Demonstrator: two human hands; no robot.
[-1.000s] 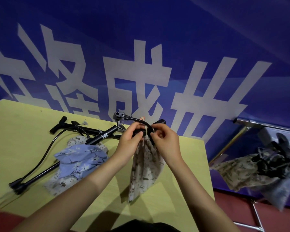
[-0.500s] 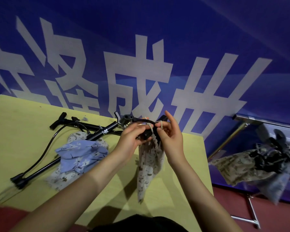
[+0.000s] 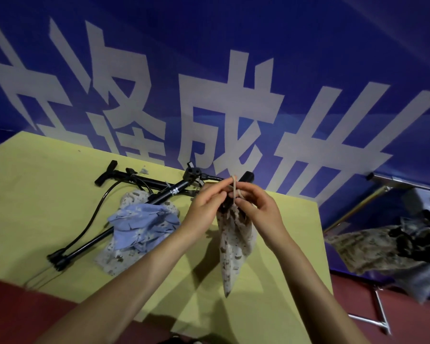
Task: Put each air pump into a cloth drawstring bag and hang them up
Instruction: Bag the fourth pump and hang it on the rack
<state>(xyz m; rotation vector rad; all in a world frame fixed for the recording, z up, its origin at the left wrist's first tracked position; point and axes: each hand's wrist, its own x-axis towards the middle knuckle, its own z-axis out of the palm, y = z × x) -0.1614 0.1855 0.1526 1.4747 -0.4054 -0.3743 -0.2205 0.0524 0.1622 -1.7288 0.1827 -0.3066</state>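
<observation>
A patterned beige drawstring bag (image 3: 235, 247) hangs above the yellow table (image 3: 35, 194) with a black air pump inside; the pump's handle (image 3: 247, 176) and hose head (image 3: 193, 173) stick out at the top. My left hand (image 3: 205, 207) and my right hand (image 3: 258, 209) meet at the bag's gathered neck, each pinching the beige drawstring (image 3: 234, 188), which loops up between my fingers. Two more black pumps (image 3: 124, 219) lie crossed on the table to the left, with a blue bag (image 3: 144, 223) and a beige bag (image 3: 114, 259) piled over them.
A blue banner with large white characters (image 3: 233, 108) stands right behind the table. At the right, a metal rack (image 3: 382, 189) carries filled patterned bags (image 3: 372, 249) with black pump parts showing. Red floor (image 3: 358, 306) lies below it.
The drawstring now stands pulled up between my fingertips and the bag's neck is gathered tighter. The bag hangs slightly further right and the view has tilted a little.
</observation>
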